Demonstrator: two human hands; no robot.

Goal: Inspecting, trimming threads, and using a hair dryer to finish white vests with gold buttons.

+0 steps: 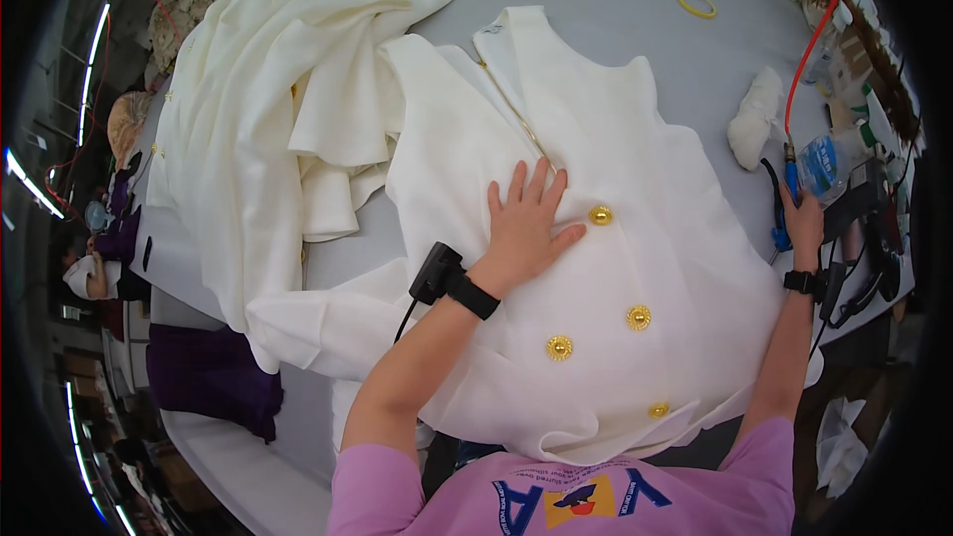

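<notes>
A white sleeveless garment (695, 268) with round gold buttons lies spread across the table, its neck end pointing away from me. My left hand (526, 228) rests flat on its front, fingers apart, just below the gold-edged neck opening and beside the top button. At the table's right side, my right hand (806, 221) is wrapped round a blue air blow gun (791, 177) on a red hose (816, 35). Part of the gun is hidden by the fingers. Each wrist wears a black strap with a small device.
More white garments (248, 119) are heaped at the left, and purple cloth (213, 377) hangs below them. A yellow tape roll (701, 15) lies at the back. A white cloth bundle (756, 119) and a plastic bottle (822, 167) sit at the right. Another person (94, 276) is far left.
</notes>
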